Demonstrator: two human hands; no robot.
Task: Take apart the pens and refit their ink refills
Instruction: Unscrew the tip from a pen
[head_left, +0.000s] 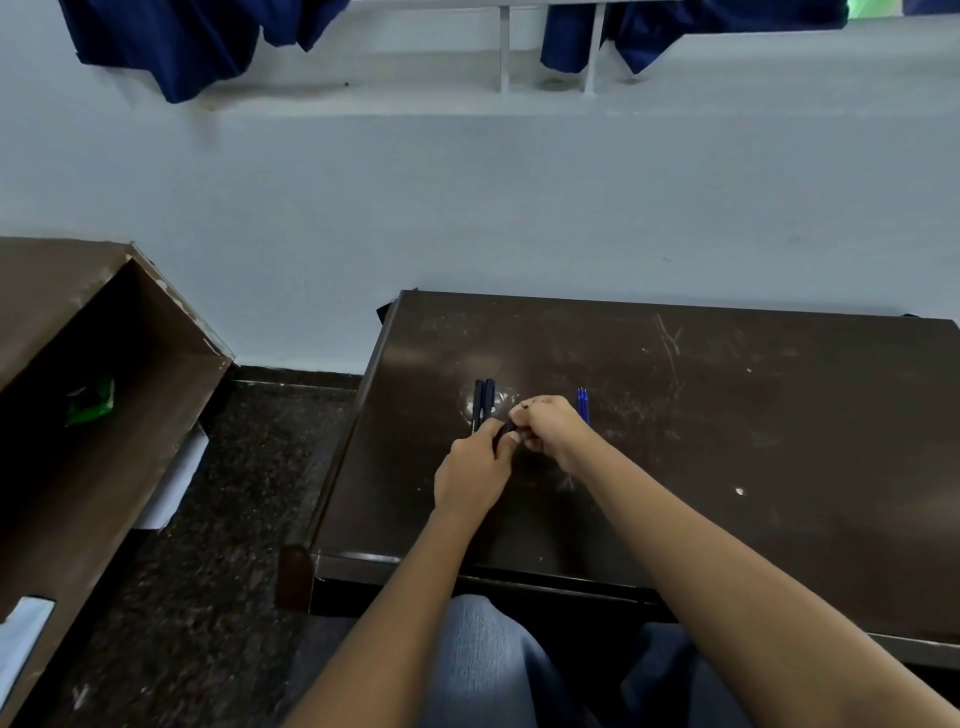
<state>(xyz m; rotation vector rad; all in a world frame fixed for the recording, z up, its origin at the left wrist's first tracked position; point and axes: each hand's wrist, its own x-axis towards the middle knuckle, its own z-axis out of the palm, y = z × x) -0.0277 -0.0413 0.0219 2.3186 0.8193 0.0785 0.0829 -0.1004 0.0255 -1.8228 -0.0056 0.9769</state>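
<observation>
Dark pen (511, 427) pinched between left hand (475, 475) and right hand (551, 429), axis apparently near-left to far-right

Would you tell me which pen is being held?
The pen between left hand and right hand; the other two pens lie side by side on the desk.

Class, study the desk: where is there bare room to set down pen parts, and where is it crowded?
Bare: the right side of the desk, beyond the blue refills, and the far strip toward the wall. Crowded: the middle, where two lying pens, the left hand, the right hand and the refills bunch together.
</observation>
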